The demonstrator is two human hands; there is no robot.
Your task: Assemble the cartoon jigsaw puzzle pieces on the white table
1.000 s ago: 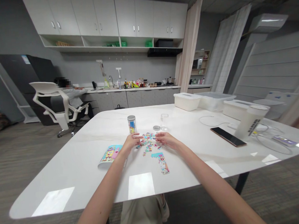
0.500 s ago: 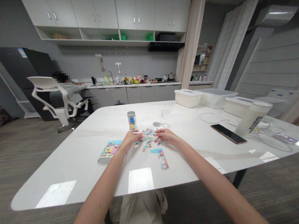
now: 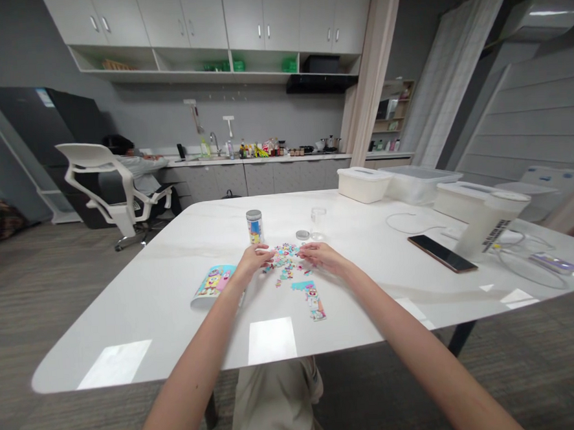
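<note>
Since the loose pieces (image 3: 285,254) lie heaped on the surface (image 3: 178,342), the left hand (image 3: 253,260) and right hand (image 3: 324,257) flank them within easy reach, fingers bent; whether either pinches one, I cannot tell. The joined strip (image 3: 314,299) sits on the near side, just apart, probably to stay undisturbed; the sheet (image 3: 214,284) lies left, likely for viewing.

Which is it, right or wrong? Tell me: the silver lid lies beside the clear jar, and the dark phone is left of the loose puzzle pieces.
One thing is wrong: in the head view, the dark phone is right of the loose puzzle pieces, not left. The silver lid does lie beside the clear jar.
</note>
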